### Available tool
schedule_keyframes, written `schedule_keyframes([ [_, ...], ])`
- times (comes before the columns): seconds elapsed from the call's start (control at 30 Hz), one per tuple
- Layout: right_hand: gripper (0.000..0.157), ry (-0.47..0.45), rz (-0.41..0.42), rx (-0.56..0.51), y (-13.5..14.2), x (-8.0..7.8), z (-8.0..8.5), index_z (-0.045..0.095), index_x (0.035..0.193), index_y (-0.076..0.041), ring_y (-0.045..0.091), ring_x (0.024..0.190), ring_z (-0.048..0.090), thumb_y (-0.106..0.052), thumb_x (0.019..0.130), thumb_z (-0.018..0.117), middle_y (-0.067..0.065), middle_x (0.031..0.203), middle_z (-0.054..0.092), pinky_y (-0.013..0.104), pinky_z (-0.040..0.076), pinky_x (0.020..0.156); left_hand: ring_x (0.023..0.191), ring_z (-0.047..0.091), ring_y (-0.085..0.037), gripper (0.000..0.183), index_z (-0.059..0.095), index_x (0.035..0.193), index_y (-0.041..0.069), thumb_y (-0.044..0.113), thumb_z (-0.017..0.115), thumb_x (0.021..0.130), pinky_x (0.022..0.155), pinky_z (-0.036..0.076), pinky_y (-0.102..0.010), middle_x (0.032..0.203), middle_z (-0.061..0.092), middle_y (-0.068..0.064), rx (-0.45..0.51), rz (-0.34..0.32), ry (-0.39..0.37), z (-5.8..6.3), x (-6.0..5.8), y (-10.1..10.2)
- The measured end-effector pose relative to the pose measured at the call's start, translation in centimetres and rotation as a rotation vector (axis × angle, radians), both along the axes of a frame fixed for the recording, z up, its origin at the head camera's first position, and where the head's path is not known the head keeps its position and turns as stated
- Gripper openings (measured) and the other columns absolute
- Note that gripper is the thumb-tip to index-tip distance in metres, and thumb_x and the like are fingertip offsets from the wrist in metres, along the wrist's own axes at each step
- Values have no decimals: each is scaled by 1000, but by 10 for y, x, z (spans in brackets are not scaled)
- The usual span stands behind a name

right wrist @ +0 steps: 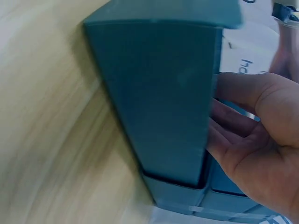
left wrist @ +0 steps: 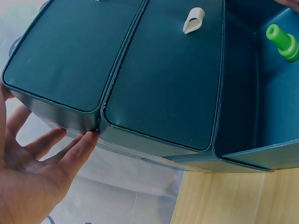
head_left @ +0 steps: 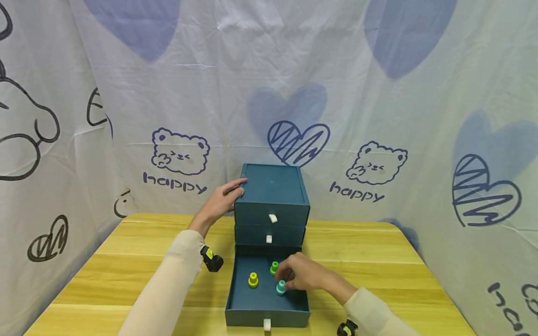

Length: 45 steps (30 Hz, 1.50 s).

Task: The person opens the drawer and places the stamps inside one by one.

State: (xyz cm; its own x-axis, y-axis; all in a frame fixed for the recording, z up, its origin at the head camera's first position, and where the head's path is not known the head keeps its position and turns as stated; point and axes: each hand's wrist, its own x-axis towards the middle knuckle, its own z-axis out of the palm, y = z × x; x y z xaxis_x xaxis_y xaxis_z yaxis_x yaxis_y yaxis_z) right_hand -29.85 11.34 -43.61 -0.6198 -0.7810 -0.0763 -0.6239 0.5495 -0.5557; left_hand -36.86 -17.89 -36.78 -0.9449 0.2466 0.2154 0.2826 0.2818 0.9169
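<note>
A dark teal drawer cabinet (head_left: 271, 214) stands on the table, its bottom drawer (head_left: 244, 298) pulled out. My left hand (head_left: 218, 203) rests against the cabinet's upper left side, fingers extended; in the left wrist view its fingertips touch the side wall. Inside the drawer, my right hand (head_left: 304, 273) pinches a small turquoise stepped peg (head_left: 280, 288) between thumb and fingers. A yellow stepped peg (head_left: 253, 280) stands to its left. Behind it stands a green one, the green peg (left wrist: 284, 43), partly beside my fingers. In the right wrist view, the drawer wall hides the fingertips and peg.
Two upper drawers with white pull tabs (head_left: 273, 218) are closed. The wood-grain table (head_left: 357, 261) extends to both sides. A printed cloth (head_left: 235, 140) hangs close behind the cabinet. The open drawer's front wall (head_left: 248, 318) has a white tab.
</note>
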Motion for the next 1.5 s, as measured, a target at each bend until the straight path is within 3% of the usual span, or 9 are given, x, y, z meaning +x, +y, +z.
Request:
schedule_keyframes([
  [0.4,19,-30,-36,-107,8,21,23,77,115,-9,4,93,71,-14,97,71,12,113,78,17,59,80,153,34,-42,51,42,159,19,32,47,110,115,39,-69,171,26,-14,13,6,-17,1,1,1],
  [0.7,17,-37,-35,-172,7,50,35,77,113,-11,-2,84,70,-14,97,71,6,103,80,16,59,74,154,32,-42,52,41,160,20,32,46,110,116,37,-69,172,25,-14,2,6,-21,2,2,1],
  [0.9,18,-57,-15,-203,6,65,36,77,114,-12,-3,80,70,-14,97,72,3,95,80,16,60,71,154,33,-42,52,41,160,20,33,47,110,116,38,-69,172,25,-14,1,6,-21,3,3,1],
  [1.27,17,-68,18,-194,-5,83,24,78,111,-9,-7,86,68,-6,95,72,8,104,80,12,58,73,154,33,-42,51,42,160,20,33,47,110,116,37,-69,171,25,-14,1,9,-21,1,3,1],
  [1.5,16,-86,-10,-203,-11,93,24,79,109,-7,-8,81,67,-4,96,71,5,99,81,11,57,72,154,32,-42,51,41,160,20,33,46,110,116,37,-70,171,25,-14,-3,6,-14,2,3,1],
])
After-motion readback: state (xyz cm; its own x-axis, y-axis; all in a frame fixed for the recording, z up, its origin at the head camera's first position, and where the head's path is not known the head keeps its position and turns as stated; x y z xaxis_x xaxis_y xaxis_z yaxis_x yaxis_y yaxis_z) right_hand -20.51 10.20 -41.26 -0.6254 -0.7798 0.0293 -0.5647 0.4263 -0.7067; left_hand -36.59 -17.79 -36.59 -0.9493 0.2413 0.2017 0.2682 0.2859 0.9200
